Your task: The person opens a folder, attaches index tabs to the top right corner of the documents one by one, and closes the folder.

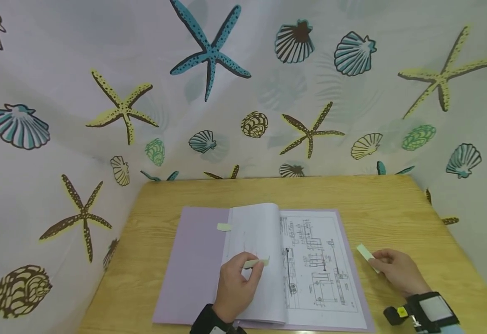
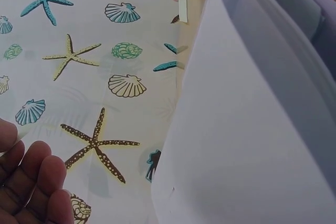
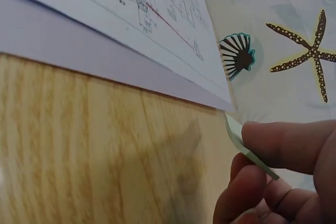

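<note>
My left hand (image 1: 236, 287) pinches a single pale green sticky note (image 1: 262, 262) between thumb and forefinger, above the white turned-over pages (image 1: 256, 232) of an open document. Off the document's right edge, my right hand (image 1: 399, 269) holds a narrow pad of pale green sticky notes (image 1: 365, 252). Seen from the right wrist, thumb and fingers grip that pad (image 3: 251, 156) by its end, and it looks slightly bent. Another sticky note (image 1: 224, 227) sticks out from the left edge of the turned pages. Technical line drawings cover the right-hand page (image 1: 318, 287).
A lilac folder cover (image 1: 197, 260) lies flat beneath the pages on a wooden table (image 1: 176, 192). Behind and beside the table hangs white cloth (image 1: 226, 120) printed with starfish and shells. Black straps with cameras sit on both wrists.
</note>
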`<act>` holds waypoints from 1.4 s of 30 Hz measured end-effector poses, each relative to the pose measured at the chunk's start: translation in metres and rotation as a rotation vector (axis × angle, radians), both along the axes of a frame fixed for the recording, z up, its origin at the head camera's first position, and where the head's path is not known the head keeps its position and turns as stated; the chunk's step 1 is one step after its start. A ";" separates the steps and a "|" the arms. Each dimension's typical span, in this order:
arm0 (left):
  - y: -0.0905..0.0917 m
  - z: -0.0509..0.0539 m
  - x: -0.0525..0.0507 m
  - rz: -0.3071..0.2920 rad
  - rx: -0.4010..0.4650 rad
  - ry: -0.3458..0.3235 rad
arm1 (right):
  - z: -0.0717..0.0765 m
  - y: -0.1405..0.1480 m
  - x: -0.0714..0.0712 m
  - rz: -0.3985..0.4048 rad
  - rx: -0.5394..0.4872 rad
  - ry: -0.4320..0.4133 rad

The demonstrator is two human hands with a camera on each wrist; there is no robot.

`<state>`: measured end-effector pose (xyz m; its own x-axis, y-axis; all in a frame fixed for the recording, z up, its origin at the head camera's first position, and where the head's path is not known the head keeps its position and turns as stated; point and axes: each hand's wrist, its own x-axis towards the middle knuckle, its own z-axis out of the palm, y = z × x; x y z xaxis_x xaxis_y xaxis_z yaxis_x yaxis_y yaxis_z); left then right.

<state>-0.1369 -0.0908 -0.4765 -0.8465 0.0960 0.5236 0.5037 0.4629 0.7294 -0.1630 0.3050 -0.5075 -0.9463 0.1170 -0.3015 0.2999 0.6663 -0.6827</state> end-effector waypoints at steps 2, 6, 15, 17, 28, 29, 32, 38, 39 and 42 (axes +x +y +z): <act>0.000 -0.001 0.000 0.005 0.005 0.019 | -0.004 0.003 -0.002 0.008 0.039 -0.004; 0.001 -0.003 0.001 0.013 0.016 0.027 | -0.014 0.007 -0.003 0.019 0.066 -0.014; 0.000 -0.005 0.002 0.017 0.017 0.017 | -0.025 -0.001 -0.007 0.005 0.185 -0.016; 0.000 -0.005 0.002 0.020 0.018 0.026 | -0.024 -0.003 -0.007 0.002 0.203 -0.025; -0.002 -0.006 0.003 0.017 0.014 0.003 | -0.019 -0.009 -0.008 -0.001 0.232 -0.067; -0.002 -0.006 0.003 0.017 0.011 0.005 | -0.018 -0.008 -0.008 0.005 0.232 -0.068; -0.002 -0.004 0.003 0.015 -0.001 0.016 | -0.015 -0.006 -0.007 0.013 0.220 -0.062; -0.001 0.000 0.004 0.013 -0.122 0.116 | 0.013 -0.030 0.009 0.052 0.110 0.106; -0.001 0.001 0.004 0.000 -0.144 0.133 | 0.021 -0.040 0.013 0.079 0.071 0.146; 0.004 0.004 0.005 -0.070 -0.218 0.185 | 0.043 -0.075 0.024 0.210 -0.062 0.280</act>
<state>-0.1316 -0.0867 -0.4724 -0.7257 0.2779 0.6293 0.6553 0.5576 0.5095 -0.1385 0.2297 -0.4646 -0.9947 -0.0991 -0.0273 -0.0437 0.6480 -0.7604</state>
